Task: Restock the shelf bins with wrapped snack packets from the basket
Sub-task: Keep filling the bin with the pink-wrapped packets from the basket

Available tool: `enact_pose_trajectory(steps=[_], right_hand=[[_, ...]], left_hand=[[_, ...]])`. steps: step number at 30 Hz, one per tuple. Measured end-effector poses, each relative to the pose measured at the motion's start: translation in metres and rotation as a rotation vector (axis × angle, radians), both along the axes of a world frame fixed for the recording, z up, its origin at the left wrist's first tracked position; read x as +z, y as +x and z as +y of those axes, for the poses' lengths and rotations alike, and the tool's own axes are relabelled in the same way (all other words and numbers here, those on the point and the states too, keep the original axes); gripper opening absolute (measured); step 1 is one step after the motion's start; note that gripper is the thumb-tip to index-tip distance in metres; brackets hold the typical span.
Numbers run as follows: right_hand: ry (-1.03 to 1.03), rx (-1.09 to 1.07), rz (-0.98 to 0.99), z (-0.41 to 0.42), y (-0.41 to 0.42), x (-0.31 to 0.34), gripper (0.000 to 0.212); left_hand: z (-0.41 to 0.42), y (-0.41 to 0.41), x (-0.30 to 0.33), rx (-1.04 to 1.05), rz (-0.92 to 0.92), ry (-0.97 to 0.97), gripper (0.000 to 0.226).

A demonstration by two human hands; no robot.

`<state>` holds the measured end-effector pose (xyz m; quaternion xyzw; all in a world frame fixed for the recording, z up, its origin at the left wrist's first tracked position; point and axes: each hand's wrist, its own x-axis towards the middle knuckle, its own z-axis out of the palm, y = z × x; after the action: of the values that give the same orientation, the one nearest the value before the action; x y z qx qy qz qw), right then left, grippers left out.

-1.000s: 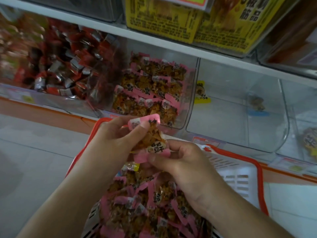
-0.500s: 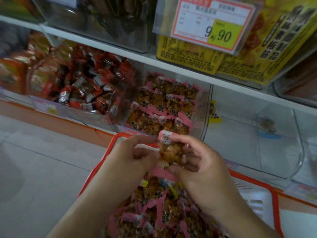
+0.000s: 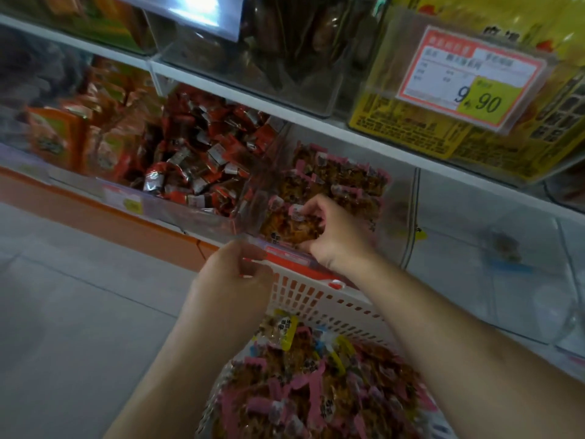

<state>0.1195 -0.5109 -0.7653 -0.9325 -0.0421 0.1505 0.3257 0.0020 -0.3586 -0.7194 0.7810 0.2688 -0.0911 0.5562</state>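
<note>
My right hand (image 3: 335, 239) reaches over the front lip of a clear shelf bin (image 3: 402, 198) and grips a pink-edged snack packet (image 3: 294, 226), which is inside the bin among several like it. Below the bin sits a white basket with an orange rim (image 3: 316, 299), heaped with more pink-edged packets (image 3: 304, 394) and a few yellow-edged ones (image 3: 286, 331). My left hand (image 3: 234, 280) hovers at the basket's far left corner with its fingers curled; I see nothing in it.
A bin of red-wrapped snacks (image 3: 196, 160) stands left of the pink one. A nearly bare clear bin (image 3: 493, 248) stands to the right. The shelf above carries yellow packs and a price tag (image 3: 465, 80). Grey floor tiles (image 3: 79, 312) lie to the left.
My right hand has carried the packet up from over the basket into the shelf bin. My left hand has let go of it and stayed by the basket rim.
</note>
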Motion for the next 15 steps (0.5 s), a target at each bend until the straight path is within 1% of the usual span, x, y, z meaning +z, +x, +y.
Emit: enact_pose_trajectory(steps=[3, 5, 9, 13, 15], right_hand=[[-0.149, 0.059, -0.062, 0.0, 0.004, -0.004, 0.05], [-0.246, 0.104, -0.093, 0.002, 0.007, -0.006, 0.051], [-0.44, 0.175, -0.108, 0.003, 0.016, -0.008, 0.061], [-0.501, 0.223, -0.108, 0.001, 0.023, -0.015, 0.061], [-0.503, 0.238, -0.112, 0.001, 0.025, -0.017, 0.065]], left_hand=[[0.003, 0.0, -0.006, -0.074, 0.045, 0.053, 0.013], [0.006, -0.001, -0.007, -0.082, 0.053, 0.076, 0.011], [0.006, -0.001, -0.008, -0.104, 0.062, 0.117, 0.014], [0.003, -0.002, -0.01, -0.121, 0.057, 0.14, 0.013], [0.001, -0.001, -0.01, -0.126, 0.057, 0.146, 0.013]])
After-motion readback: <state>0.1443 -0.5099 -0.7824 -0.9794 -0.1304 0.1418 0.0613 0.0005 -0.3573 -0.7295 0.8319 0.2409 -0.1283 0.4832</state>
